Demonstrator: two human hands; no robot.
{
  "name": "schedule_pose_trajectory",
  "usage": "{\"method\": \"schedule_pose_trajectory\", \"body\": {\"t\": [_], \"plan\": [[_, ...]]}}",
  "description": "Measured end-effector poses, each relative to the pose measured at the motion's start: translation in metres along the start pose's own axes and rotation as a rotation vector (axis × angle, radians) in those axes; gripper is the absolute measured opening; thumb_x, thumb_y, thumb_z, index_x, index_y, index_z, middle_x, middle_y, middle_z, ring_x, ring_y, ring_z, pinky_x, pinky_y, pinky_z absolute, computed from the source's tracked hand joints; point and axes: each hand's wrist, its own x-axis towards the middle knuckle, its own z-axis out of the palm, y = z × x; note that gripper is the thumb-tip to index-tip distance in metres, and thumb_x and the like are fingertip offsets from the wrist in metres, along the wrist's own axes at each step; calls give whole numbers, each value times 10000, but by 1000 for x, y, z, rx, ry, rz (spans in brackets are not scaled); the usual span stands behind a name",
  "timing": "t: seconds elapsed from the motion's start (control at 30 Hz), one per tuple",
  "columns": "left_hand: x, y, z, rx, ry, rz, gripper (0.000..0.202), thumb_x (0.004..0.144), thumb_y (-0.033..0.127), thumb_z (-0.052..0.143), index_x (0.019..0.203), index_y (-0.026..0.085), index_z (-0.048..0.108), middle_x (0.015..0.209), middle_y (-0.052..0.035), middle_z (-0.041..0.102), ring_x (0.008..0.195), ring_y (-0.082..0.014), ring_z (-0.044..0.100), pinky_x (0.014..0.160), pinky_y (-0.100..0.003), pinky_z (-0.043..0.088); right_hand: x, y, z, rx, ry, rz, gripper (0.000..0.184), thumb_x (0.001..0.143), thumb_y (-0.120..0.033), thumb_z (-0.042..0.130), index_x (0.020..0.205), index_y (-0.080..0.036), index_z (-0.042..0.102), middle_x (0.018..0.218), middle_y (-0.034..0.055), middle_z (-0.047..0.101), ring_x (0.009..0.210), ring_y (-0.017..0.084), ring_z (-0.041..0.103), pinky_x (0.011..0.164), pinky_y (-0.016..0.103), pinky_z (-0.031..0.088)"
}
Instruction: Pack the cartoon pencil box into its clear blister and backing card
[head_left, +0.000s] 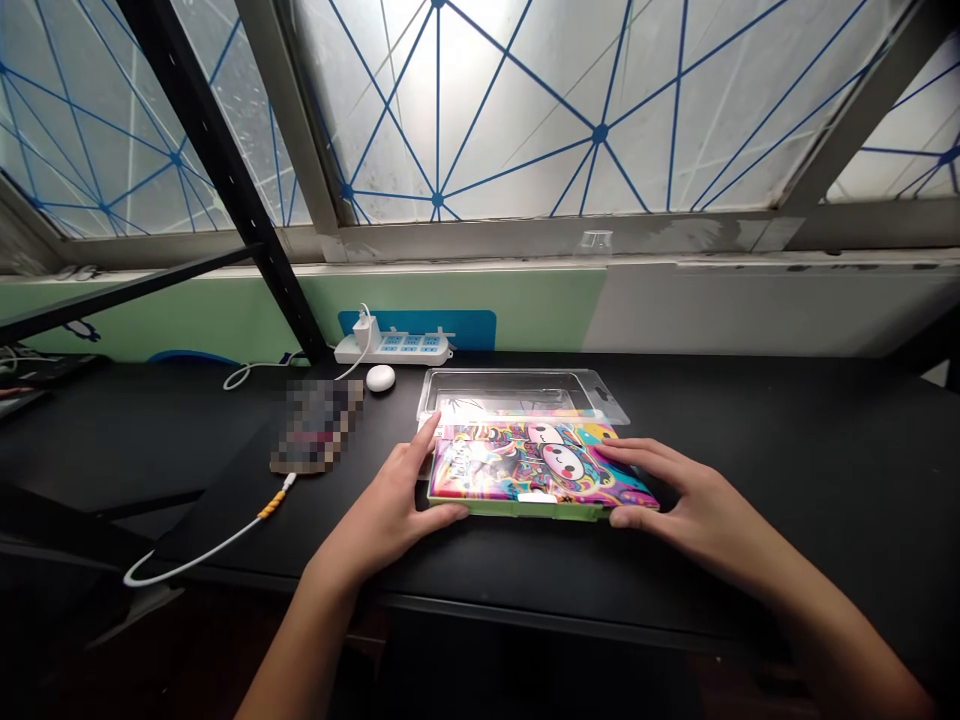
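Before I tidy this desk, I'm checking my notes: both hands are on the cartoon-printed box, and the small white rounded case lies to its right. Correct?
One slip: the head view shows the small white rounded case to the left of the cartoon-printed box. The left hand and right hand are on the box.

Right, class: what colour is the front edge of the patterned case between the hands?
Light green, along the case's front edge; it shows best in the head view.

Blue-lined window (517, 110) above black desk (780, 430)
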Motion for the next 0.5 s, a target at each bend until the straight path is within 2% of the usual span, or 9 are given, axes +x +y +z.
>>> {"method": "schedule_pose_trajectory", "body": {"t": [0.1, 0.23, 0.37, 0.5], "plan": [[-1, -1, 0, -17, 4, 2, 1083, 872, 381, 778, 1661, 368, 37, 1504, -122, 513, 1454, -316, 444, 1207, -484, 325, 9, 1, -6, 10, -8, -3, 592, 791, -704, 709, 1245, -325, 746, 1308, 63, 718, 1191, 357, 671, 988, 458, 552], [-3, -2, 2, 17, -22, 24, 1147, 824, 372, 825, 1657, 394, 36, 1530, -111, 501, 1436, -336, 458, 1189, -495, 347, 22, 8, -4, 57, -3, 102, 628, 900, -770, 479, 915, -238, 811, 930, 90, 789, 836, 320, 736, 709, 407, 586], [-2, 0, 2, 36, -18, 17, 1221, 799, 352, 843, 1649, 407, -32, 1541, -105, 499, 1434, -334, 459, 1185, -512, 345, 30, 14, 6, 114, 45, 175, 594, 895, -765, 497, 909, -238, 769, 868, 71, 778, 773, 306, 714, 648, 397, 564], [-2, 1, 0, 52, -32, -18, 1203, 813, 394, 828, 1649, 405, -37, 1528, -104, 517, 1431, -339, 459, 1173, -512, 359, 27, 17, 6, 101, 141, 247, 544, 939, -737, 436, 838, -269, 693, 743, 33, 709, 693, 273, 673, 587, 381, 537]]}}
